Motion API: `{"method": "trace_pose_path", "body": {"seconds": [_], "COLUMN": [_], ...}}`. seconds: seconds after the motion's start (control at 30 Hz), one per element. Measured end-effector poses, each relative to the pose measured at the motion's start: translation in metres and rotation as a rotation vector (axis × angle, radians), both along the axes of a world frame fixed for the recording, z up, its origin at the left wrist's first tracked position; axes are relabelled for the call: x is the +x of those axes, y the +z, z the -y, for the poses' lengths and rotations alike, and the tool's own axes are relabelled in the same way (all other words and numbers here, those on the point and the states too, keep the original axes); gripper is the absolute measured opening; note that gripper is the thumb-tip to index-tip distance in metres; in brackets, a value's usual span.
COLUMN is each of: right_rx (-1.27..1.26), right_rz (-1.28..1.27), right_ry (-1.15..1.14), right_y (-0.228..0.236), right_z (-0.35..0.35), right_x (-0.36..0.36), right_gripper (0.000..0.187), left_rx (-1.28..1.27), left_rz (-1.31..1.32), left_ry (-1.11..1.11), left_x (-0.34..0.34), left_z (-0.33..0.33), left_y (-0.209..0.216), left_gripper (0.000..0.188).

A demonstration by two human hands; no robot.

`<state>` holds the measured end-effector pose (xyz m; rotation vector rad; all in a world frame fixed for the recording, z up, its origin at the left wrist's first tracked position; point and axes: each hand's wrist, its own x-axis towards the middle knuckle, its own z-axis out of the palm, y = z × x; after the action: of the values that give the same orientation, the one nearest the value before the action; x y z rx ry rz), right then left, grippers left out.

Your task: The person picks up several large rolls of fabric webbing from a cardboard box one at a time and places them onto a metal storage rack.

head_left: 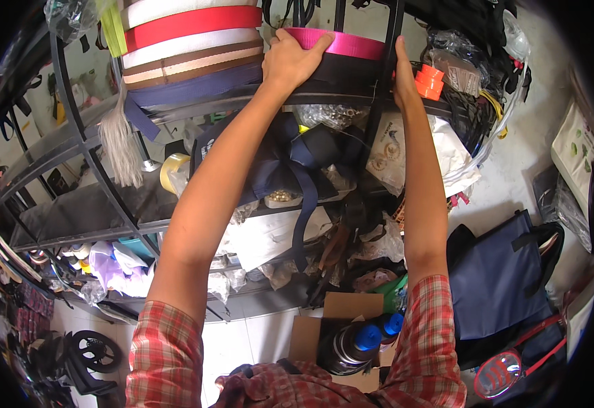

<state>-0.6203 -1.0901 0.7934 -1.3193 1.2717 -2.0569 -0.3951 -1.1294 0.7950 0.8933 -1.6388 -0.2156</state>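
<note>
A bright pink roll of webbing (355,45) lies on top of a black roll (341,76) on the upper shelf. My left hand (291,60) is closed on the left side of the pink roll, its thumb stretched along the front edge. To the right of a black upright bar (383,68), my right hand (404,75) is raised beside the rolls with a finger stretched upward. Its other fingers are mostly hidden, and I cannot tell whether they touch a roll. Orange rolls (430,82) sit just right of that hand.
White, red, brown and navy webbing rolls (191,51) are stacked at the left on the black metal rack (96,160). Lower shelves hold a tape roll (174,173) and plastic bags. Below are a cardboard box (304,338) with blue-capped bottles (367,337) and a navy bag (498,279).
</note>
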Motion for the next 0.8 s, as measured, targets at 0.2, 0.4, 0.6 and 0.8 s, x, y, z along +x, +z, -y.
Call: {"method": "trace_pose_path", "body": {"seconds": [0.2, 0.4, 0.6, 0.8], "right_rx": [-0.275, -0.381, -0.384, -0.307], "right_rz": [-0.047, -0.026, -0.274, -0.252], "right_ry": [0.056, 0.192, -0.047, -0.075], "right_y": [-0.016, -0.023, -0.019, -0.013], "right_z": [0.005, 0.002, -0.001, 0.005], "right_x": [-0.003, -0.014, 0.013, 0.0], "right_gripper": [0.076, 0.058, 0.054, 0.058], "left_rx": [0.037, -0.08, -0.065, -0.018], "left_rz": [-0.048, -0.219, -0.046, 0.086], "left_ry": [-0.001, -0.052, -0.054, -0.022], "left_x": [0.008, 0.016, 0.014, 0.006], "left_z": [0.0, -0.017, 0.002, 0.006], "left_y": [0.005, -0.003, 0.0, 0.007], "left_gripper": [0.106, 0.11, 0.112, 0.122]}}
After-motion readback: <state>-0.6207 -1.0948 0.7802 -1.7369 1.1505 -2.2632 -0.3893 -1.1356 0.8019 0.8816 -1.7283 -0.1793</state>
